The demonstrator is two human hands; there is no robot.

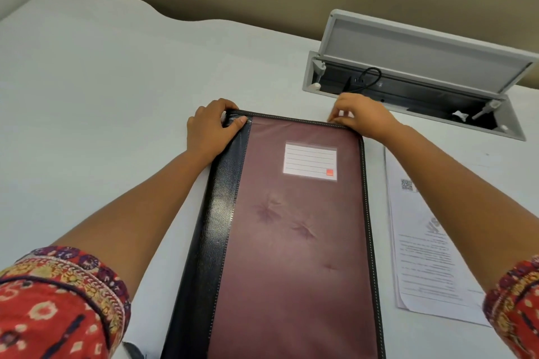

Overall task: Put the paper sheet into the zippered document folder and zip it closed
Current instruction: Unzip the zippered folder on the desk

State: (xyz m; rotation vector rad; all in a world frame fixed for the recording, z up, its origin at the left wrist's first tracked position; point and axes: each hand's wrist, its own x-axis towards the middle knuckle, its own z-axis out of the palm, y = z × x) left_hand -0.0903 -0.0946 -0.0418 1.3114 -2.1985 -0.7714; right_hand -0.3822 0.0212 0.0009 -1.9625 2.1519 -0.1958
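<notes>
The folder (294, 230) lay zipped on the desk (102, 90), the paper (431, 251) still outside, just right of it. The left hand (210, 131) gripped the far-left corner; the right hand (361, 116) pinched near the far-right corner, probably the zipper pull. A weak left hold could let the folder skid.

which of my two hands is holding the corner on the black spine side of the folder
Your left hand. It grips the far corner of the folder where the black spine strip runs; the right hand pinches at the opposite far corner, nearer the paper sheet.
</notes>
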